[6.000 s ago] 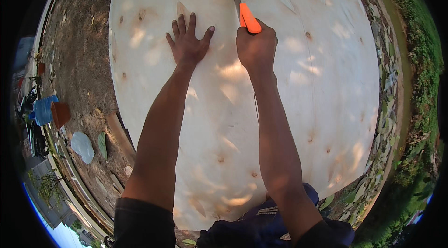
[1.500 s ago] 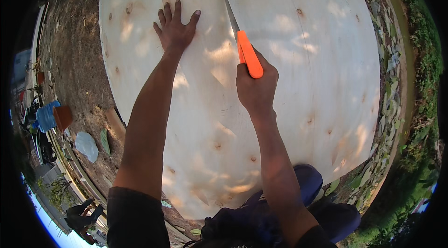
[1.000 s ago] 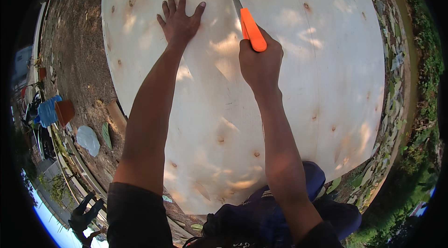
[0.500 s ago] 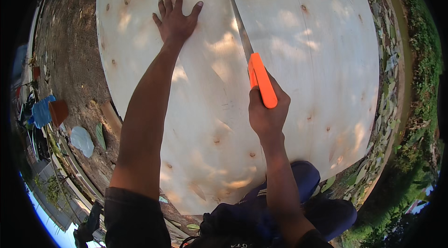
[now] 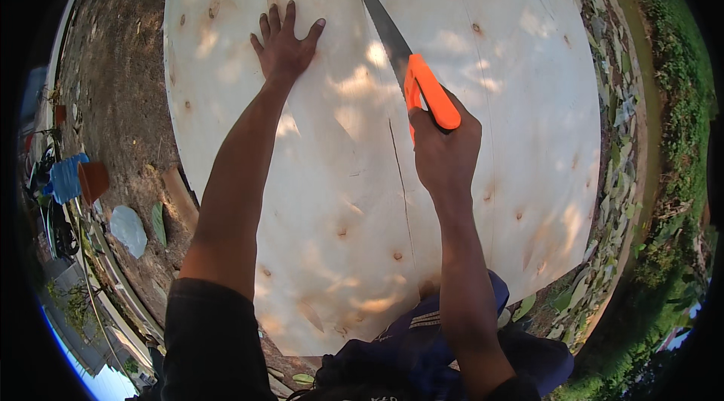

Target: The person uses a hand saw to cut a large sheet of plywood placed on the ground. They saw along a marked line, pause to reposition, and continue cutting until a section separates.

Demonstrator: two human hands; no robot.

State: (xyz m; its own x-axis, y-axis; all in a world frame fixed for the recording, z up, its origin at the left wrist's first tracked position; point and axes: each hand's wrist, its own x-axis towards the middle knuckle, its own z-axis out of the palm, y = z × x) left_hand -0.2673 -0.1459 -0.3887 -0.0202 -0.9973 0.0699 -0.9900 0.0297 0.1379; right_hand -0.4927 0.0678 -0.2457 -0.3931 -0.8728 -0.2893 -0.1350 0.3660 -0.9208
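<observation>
A large pale plywood sheet (image 5: 302,152) with dark knots lies beneath both hands. My left hand (image 5: 286,46) rests flat on it at the upper left, fingers spread. In my right hand (image 5: 450,146) is the orange handle of a handsaw (image 5: 386,30), gripped with the fingers wrapped round it. Its grey blade slants up and left, and the tip meets the sheet near a knot at the far end. A thin dark line (image 5: 400,175) runs along the wood left of my right wrist.
Bare brown soil (image 5: 124,76) borders the sheet on the left, with a terracotta pot (image 5: 93,181), a blue object (image 5: 66,178) and a pale flat piece (image 5: 129,230) on it. Dry leaves (image 5: 615,167) and green plants (image 5: 671,129) line the right. My dark-clothed knee (image 5: 498,291) is at the near edge.
The saw and my right hand have shifted up the sheet, and more of the blade's flat side shows. My left hand stays spread on the wood; the view has shifted slightly.
</observation>
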